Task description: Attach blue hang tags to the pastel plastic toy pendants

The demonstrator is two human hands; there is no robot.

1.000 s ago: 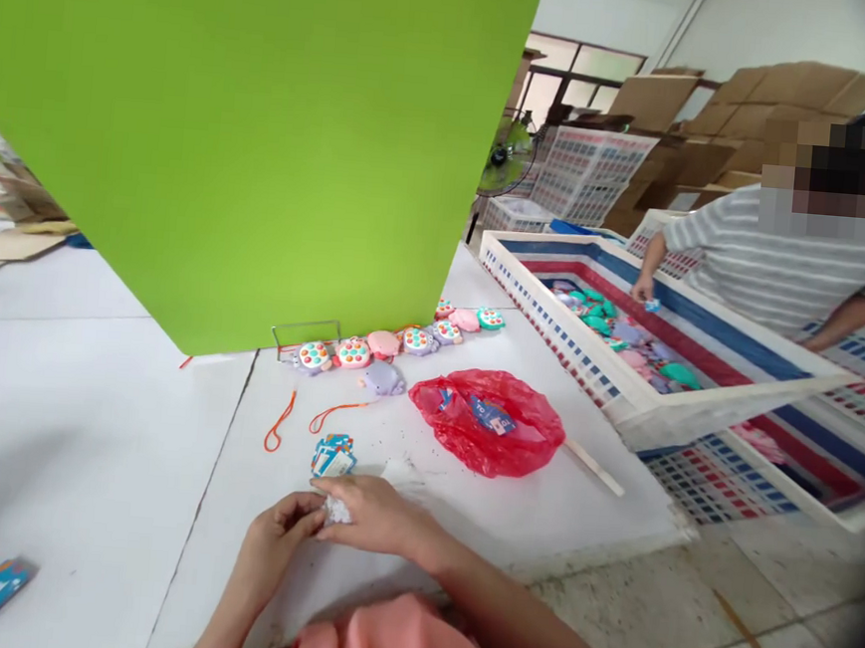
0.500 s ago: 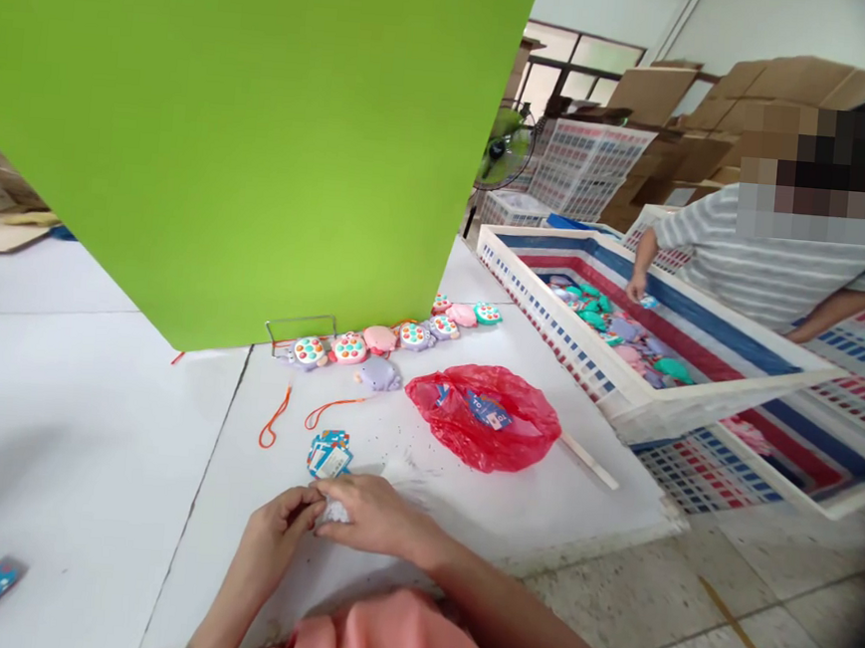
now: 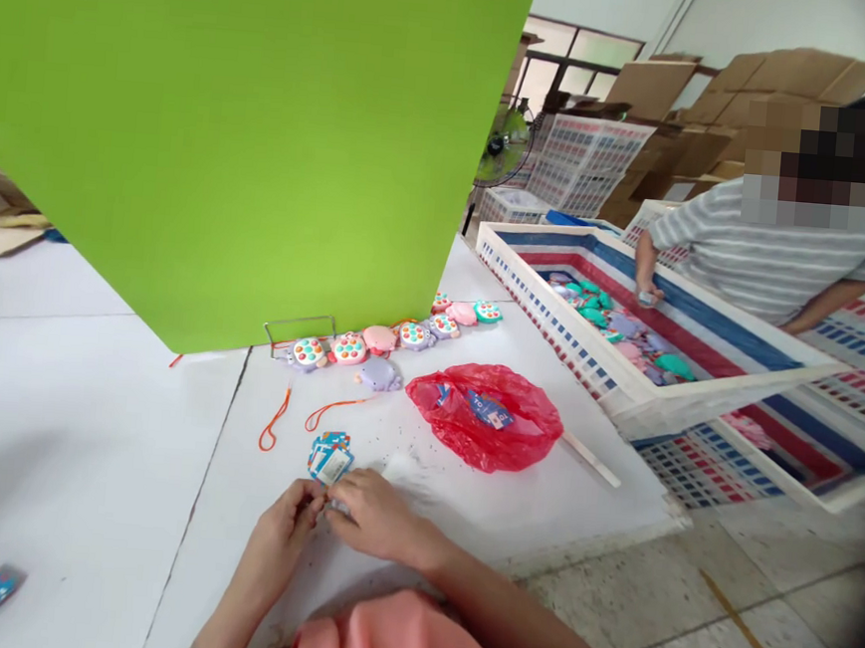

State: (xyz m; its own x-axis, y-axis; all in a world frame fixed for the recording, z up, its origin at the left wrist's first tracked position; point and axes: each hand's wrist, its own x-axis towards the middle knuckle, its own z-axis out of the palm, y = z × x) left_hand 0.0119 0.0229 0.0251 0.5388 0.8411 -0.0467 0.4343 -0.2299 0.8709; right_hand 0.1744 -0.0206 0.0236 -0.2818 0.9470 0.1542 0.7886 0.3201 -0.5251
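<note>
Close together near the table's front edge, my left hand (image 3: 288,520) and my right hand (image 3: 376,515) meet with bent, pinching fingers. Between them shows a bit of whitish, clear-looking material, mostly covered by the right fingers; its kind is hidden. Just beyond the fingertips lies a small pile of blue printed cards (image 3: 330,458). Two orange cord loops rest behind the pile: one cord loop (image 3: 272,421) upright to the left, another cord loop (image 3: 332,411) to the right. Further back, a lilac animal-shaped toy (image 3: 379,375) lies face down before a row of similar button-covered toys (image 3: 348,349).
A tall green panel (image 3: 251,150) stands behind the toys. Right of my hands lies a red plastic bag (image 3: 483,448) with blue cards, beside a white stick (image 3: 592,460). A large lined crate (image 3: 552,323) of toys borders the table; a co-worker's hand (image 3: 646,289) is over it.
My right fingers have closed further over the whitish material, so less of it shows. The co-worker's hand has shifted slightly, holding a small pale item.
</note>
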